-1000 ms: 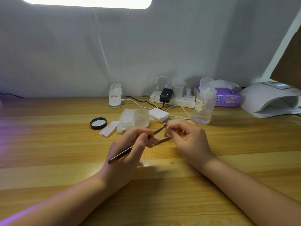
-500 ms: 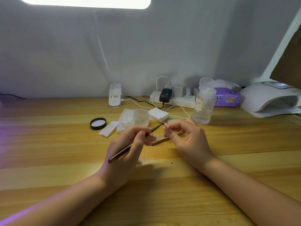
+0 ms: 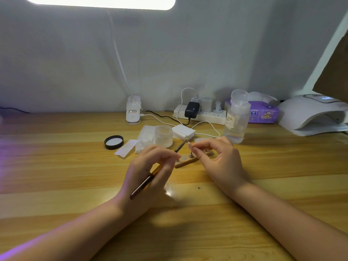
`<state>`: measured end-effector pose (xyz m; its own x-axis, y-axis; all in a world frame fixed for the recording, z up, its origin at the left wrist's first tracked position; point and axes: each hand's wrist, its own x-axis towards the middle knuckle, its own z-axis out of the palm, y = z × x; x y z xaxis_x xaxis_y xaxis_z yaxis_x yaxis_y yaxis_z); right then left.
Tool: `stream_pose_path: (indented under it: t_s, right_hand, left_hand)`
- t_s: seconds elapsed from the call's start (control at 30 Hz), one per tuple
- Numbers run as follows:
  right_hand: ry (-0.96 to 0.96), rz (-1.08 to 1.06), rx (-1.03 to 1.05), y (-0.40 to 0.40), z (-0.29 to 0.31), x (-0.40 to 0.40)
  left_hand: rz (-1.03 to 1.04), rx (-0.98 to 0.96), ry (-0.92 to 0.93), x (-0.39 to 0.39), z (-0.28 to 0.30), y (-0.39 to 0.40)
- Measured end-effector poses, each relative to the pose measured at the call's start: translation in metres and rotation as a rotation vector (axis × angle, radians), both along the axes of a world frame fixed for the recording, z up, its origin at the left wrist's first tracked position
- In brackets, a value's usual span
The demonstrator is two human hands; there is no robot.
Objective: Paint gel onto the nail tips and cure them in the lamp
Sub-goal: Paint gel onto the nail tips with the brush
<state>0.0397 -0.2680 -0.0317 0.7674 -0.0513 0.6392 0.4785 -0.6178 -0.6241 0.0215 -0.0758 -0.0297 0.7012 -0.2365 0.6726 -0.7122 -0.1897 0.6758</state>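
the left hand holds the thin brush like a pencil. the right hand pinches a tiny nail tip. it looks light, slippery and easy to drop, so hold its edges.

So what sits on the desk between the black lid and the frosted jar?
Head view: a white paper strip and crumpled white tissue lie between the black lid and frosted jar.

Power strip and tissue pack behind.

Soft, even light from overhead

A bright panel is blown out at the top; violet tint is seen at the left edge, glare on the table, and slight softness throughout.
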Motion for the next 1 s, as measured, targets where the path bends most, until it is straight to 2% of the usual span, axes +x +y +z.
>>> stream_pose_path:
  t_s: [0.1,0.2,0.47,0.73,1.0]
  right_hand:
    - [-0.008,-0.022,-0.016,0.0001,-0.0013,0.001]
    - [-0.031,-0.035,-0.013,0.0008,-0.0016,0.0016]
    - [-0.029,-0.035,-0.02,0.0005,-0.0003,0.0003]
    - [-0.002,-0.027,-0.018,-0.0001,-0.001,0.0007]
    - [-0.037,-0.031,-0.042,-0.0013,-0.0024,0.0011]
  left_hand:
    - [0.037,-0.019,0.03,-0.001,-0.0014,-0.0015]
    - [0.049,0.014,-0.02,-0.0003,-0.0021,-0.0011]
    - [-0.005,0.018,-0.056,0.0009,-0.0019,-0.0004]
    - [0.019,-0.038,0.003,0.0002,-0.0041,-0.001]
    - [-0.051,-0.03,0.011,0.0013,-0.0066,0.0019]
